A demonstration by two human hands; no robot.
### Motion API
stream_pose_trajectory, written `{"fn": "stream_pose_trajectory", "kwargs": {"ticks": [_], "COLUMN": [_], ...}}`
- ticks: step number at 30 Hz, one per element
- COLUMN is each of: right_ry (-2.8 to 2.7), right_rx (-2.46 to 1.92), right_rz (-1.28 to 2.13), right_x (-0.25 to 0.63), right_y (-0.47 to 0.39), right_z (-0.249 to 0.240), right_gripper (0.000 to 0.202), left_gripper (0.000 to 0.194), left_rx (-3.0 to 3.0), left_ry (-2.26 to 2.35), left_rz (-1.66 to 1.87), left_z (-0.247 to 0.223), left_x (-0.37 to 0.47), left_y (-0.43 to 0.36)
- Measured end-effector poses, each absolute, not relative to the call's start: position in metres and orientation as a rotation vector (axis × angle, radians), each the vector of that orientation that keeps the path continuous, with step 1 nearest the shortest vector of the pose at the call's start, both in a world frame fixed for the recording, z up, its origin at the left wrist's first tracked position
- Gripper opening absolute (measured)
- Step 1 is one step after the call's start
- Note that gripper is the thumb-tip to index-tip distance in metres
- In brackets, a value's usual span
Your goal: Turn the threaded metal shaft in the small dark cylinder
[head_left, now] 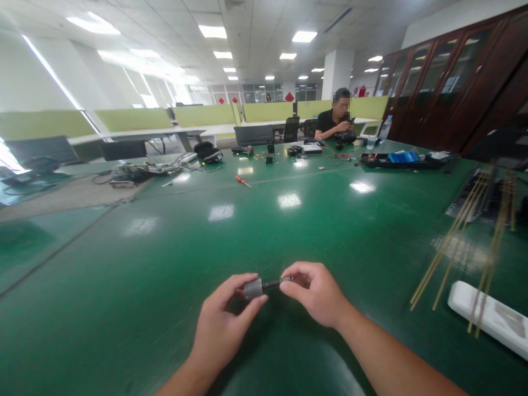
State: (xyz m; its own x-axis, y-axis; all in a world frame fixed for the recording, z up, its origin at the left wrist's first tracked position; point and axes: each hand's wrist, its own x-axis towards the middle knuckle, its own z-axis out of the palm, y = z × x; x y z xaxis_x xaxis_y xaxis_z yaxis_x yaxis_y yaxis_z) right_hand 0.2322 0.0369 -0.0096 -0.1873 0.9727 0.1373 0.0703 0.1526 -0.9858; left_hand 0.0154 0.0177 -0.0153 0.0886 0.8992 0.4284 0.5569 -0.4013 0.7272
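Between thumb and fingers, my left hand (225,313) grips a short grey cylinder (253,289), which may be a small motor or a tool head. A thin dark shaft (270,284) sticks out of its right side. At the far end of that shaft, my right hand (311,291) pinches a small metallic piece (286,279). Its exact kind is too small to tell. Both hands are just above the green tabletop (185,253), near its front, and the cylinder lies roughly level.
A red-handled screwdriver (242,181) lies mid-table. To the right are thin brass-coloured rods (447,242) and a white power strip (490,316). Farther back are a black tray (412,161), wires and small parts (140,171), and a seated person (330,122).
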Motion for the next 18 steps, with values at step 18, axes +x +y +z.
{"fn": "stream_pose_trajectory", "kwargs": {"ticks": [18], "right_ry": [-1.461], "right_rx": [-1.065], "right_rz": [1.199], "right_x": [0.234], "right_y": [0.0369], "right_z": [-0.0084], "right_gripper": [0.014], "left_gripper": [0.031], "left_rx": [1.986], "left_ry": [1.442], "left_rz": [1.242], "left_z": [-0.0115], "left_x": [0.0179], "left_y": [0.0166]}}
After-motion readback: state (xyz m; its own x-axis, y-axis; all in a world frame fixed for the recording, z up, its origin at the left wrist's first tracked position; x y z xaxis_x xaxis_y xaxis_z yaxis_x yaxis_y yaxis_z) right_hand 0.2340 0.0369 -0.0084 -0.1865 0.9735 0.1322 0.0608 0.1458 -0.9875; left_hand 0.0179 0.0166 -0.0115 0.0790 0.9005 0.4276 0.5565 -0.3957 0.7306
